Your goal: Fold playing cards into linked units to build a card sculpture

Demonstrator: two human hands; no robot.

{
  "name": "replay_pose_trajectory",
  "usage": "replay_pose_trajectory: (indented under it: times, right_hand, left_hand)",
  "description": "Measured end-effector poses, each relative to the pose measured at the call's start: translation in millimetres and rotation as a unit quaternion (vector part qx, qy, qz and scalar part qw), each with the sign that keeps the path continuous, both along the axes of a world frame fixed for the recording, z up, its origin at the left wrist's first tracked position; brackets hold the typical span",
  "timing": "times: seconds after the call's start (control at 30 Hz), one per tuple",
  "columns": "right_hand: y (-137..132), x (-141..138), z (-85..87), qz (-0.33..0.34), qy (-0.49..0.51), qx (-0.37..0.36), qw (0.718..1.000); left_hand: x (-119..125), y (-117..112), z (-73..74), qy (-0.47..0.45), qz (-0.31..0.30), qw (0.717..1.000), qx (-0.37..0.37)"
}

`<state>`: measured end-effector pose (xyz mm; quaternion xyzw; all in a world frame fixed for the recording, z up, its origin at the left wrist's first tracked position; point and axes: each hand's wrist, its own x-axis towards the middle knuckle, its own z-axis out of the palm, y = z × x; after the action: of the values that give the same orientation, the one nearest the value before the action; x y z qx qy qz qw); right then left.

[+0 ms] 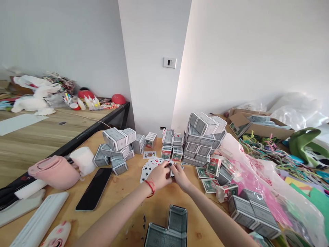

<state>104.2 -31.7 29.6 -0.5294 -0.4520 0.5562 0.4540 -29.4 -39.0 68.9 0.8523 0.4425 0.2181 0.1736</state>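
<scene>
In the middle of the wooden table, my left hand (pixel 162 175) and my right hand (pixel 180 176) meet, fingers closed. Between them is a small bundle of playing cards (pixel 172 174), mostly covered by my fingers. A red cord bracelet circles my left wrist. Loose face-up playing cards (pixel 149 168) lie fanned out just left of my left hand, with a single face card (pixel 149 155) behind them. Beyond my hands stand small card boxes (pixel 166 153) with red and green fronts, with cards and packs piled on and behind them.
Grey-patterned packs are stacked at the left (pixel 115 140), stacked higher at the right (pixel 199 144), and grouped near the front edge (pixel 167 233). Opened card boxes (pixel 213 167) and pink plastic wrap (pixel 252 178) lie at right. A black phone (pixel 94 188) and pink pouch (pixel 55 172) lie left.
</scene>
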Motion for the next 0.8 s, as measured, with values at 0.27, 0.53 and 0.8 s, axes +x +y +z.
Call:
replay_pose_trajectory:
  times: [0.27,0.53,0.8]
  right_hand:
    - [3.0,4.0,1.0,0.013,0.009,-0.03,0.999]
    - [23.6,-1.6,-13.5,-0.072,-0.005,0.007,0.997]
    - [26.9,-5.8,-21.3,-0.047,0.071,-0.003,0.996]
  left_hand:
    - [0.8,3.5,-10.8,-0.018,-0.02,1.0,0.004]
    - [14.6,18.2,-26.2,0.007,0.025,1.0,0.013]
    - [20.6,21.3,-31.8,-0.007,0.063,0.998,0.02]
